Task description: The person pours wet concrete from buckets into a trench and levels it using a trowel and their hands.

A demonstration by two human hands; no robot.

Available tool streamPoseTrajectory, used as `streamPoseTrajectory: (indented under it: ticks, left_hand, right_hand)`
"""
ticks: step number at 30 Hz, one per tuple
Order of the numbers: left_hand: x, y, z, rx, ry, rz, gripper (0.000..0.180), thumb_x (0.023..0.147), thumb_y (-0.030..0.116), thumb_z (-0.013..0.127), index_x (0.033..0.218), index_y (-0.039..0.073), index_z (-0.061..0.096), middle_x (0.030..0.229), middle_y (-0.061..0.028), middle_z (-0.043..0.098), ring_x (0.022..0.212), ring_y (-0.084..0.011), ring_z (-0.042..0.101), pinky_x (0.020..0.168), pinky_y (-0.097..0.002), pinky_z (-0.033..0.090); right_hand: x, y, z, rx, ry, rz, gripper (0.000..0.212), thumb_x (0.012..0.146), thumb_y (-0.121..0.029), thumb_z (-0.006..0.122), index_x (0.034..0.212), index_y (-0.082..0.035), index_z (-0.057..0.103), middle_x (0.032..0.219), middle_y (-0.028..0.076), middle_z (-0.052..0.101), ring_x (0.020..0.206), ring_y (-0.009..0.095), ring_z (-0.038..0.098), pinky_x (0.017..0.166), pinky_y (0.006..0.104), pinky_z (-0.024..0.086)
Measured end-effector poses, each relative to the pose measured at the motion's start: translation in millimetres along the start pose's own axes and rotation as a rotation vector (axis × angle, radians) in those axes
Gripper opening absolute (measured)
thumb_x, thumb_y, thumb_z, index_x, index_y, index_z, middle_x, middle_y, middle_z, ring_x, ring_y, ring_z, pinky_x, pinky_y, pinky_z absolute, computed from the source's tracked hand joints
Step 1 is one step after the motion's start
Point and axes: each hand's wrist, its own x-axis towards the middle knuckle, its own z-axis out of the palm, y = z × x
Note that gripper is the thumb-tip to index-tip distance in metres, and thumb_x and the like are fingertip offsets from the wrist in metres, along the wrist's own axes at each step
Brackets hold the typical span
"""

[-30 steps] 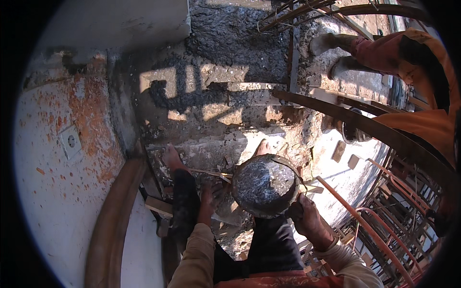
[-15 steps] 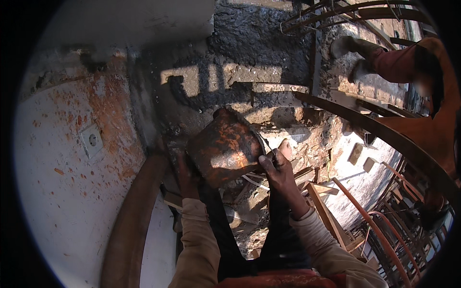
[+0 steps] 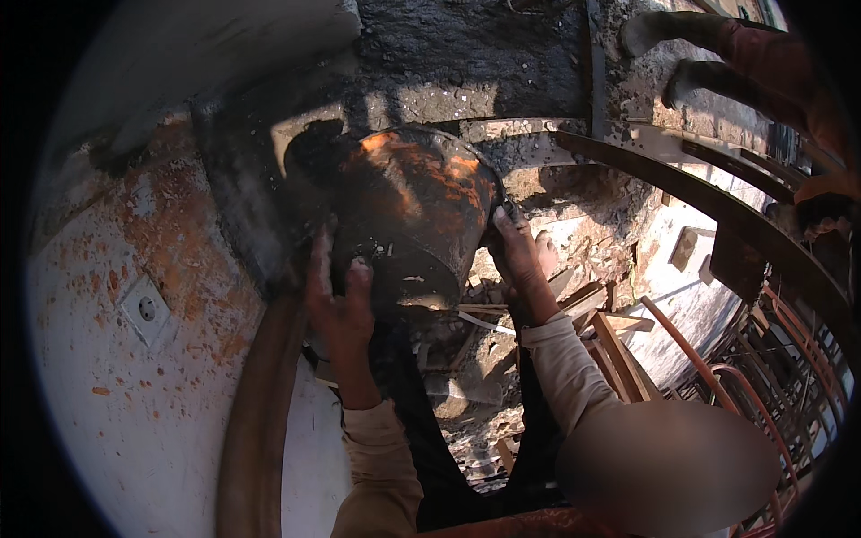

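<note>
Bucket [image 3: 417, 193]: tipped, dark and orange
Left hand [image 3: 343, 314]: half open beside it; grip cannot be told
Right hand [image 3: 522, 255]: curled, bucket's side held
Wet mud [image 3: 466, 58]: spread beyond

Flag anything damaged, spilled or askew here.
The white wall on the left looks damaged: rusty-orange blotches near its socket, as if the finish has worn away. The bucket is tipped too, but the right hand grips it.

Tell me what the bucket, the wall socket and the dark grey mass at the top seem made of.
Bucket: plastic or metal, unclear; dull and crusted, with orange patches that could be base colour or rust.
Wall socket: likely plastic, with a pale, flat plate.
Grey mass: probably wet concrete; dark, lumpy surface.
</note>
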Motion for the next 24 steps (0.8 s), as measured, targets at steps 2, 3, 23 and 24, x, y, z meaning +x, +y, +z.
streamPoseTrajectory:
  ticks: [2, 3, 23, 24]
  left_hand:
    - [-7.0, 33.3, 11.9, 0.085, -0.011, 0.213, 0.053, 0.089, 0.021, 0.063, 0.133, -0.006, 0.050, 0.132, -0.0202, 0.056, 0.119, -0.0305, 0.055, 0.100, -0.0416, 0.045]
    - [-5.7, 56.4, 22.2, 0.098, -0.004, 0.326, 0.053, 0.089, 0.023, 0.064, 0.132, -0.004, 0.052, 0.131, -0.0206, 0.056, 0.120, -0.0325, 0.055, 0.100, -0.0425, 0.045]
    - [99.7, -50.9, 150.6, 0.315, -0.267, -0.248, 0.060, 0.092, 0.037, 0.063, 0.134, -0.003, 0.050, 0.141, -0.0195, 0.048, 0.129, -0.0315, 0.047, 0.105, -0.0416, 0.039]
    - [102.1, -41.8, 165.6, 0.207, -0.336, -0.211, 0.061, 0.092, 0.039, 0.061, 0.136, -0.002, 0.049, 0.143, -0.0187, 0.047, 0.131, -0.0313, 0.046, 0.106, -0.0420, 0.037]
  right_hand:
    - [-6.2, 6.0, -19.0, 0.066, 0.054, -0.136, 0.031, 0.096, -0.019, 0.056, 0.121, -0.001, 0.057, 0.109, 0.009, 0.061, 0.103, 0.018, 0.055, 0.093, 0.0322, 0.043]
    - [-1.1, 16.7, -56.1, 0.032, 0.081, -0.184, 0.030, 0.095, -0.017, 0.056, 0.120, 0.000, 0.058, 0.109, 0.011, 0.060, 0.102, 0.020, 0.056, 0.091, 0.0330, 0.044]
    - [12.8, 38.6, -35.4, 0.141, 0.307, 0.078, 0.042, 0.102, -0.039, 0.047, 0.126, -0.006, 0.047, 0.119, 0.010, 0.054, 0.102, 0.022, 0.057, 0.085, 0.0377, 0.049]
    - [10.8, 27.4, -54.0, 0.077, 0.355, 0.092, 0.044, 0.101, -0.040, 0.048, 0.127, -0.004, 0.047, 0.121, 0.011, 0.053, 0.104, 0.024, 0.056, 0.086, 0.0398, 0.049]
